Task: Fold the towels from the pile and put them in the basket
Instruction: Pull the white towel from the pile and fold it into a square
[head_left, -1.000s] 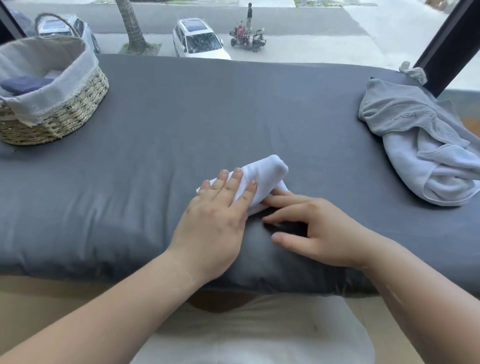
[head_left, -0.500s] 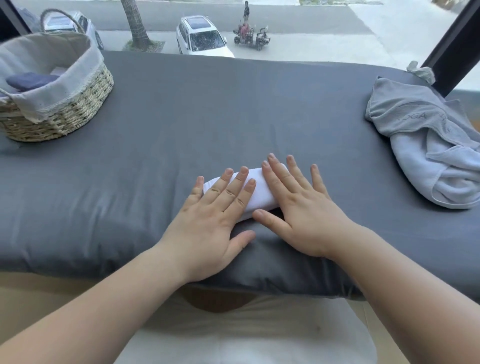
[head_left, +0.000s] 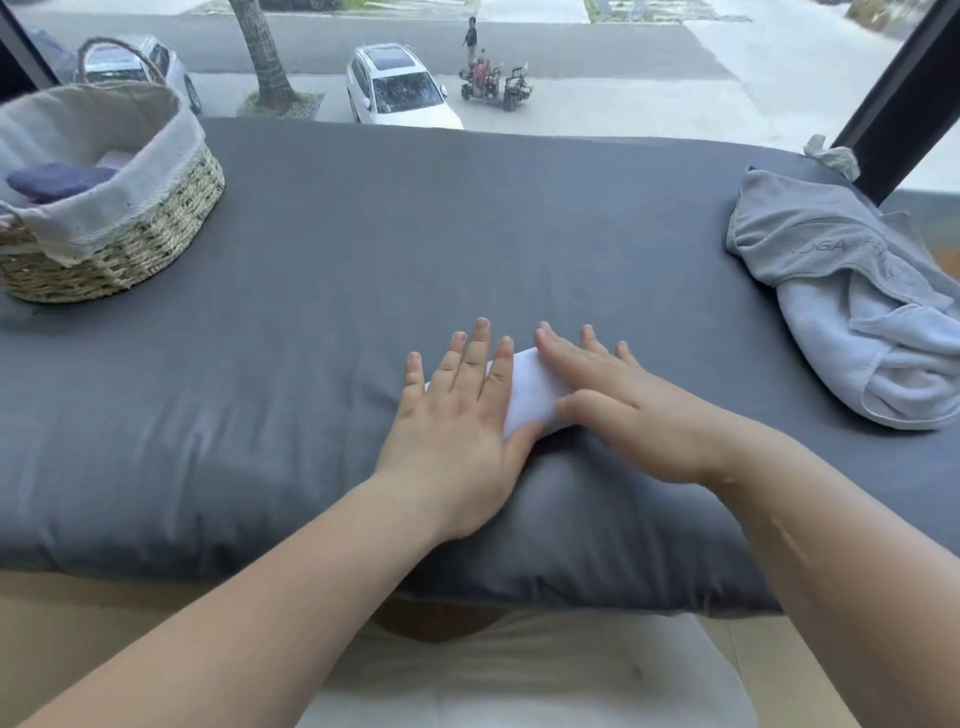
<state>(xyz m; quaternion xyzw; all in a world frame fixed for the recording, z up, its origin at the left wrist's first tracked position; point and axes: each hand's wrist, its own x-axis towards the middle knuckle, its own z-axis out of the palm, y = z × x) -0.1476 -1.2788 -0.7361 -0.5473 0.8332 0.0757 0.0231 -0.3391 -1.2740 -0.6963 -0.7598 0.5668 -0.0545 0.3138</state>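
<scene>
The left hand (head_left: 457, 415) is laid flat with fingers straight and slightly spread, pressed on the left part of a small folded white towel (head_left: 530, 389); nothing is gripped by it. The right hand (head_left: 623, 415) is likewise flattened, palm down, across the towel's right part, its fingers extended. Only a narrow strip of the towel is seen between the two hands, near the front edge of the grey cushion (head_left: 363, 260). At the far left a lined wicker basket (head_left: 156, 223) is set, with a dark blue towel (head_left: 57, 179) inside. At the far right a crumpled pile of grey towels (head_left: 857, 322) is heaped, well apart from the hands
</scene>
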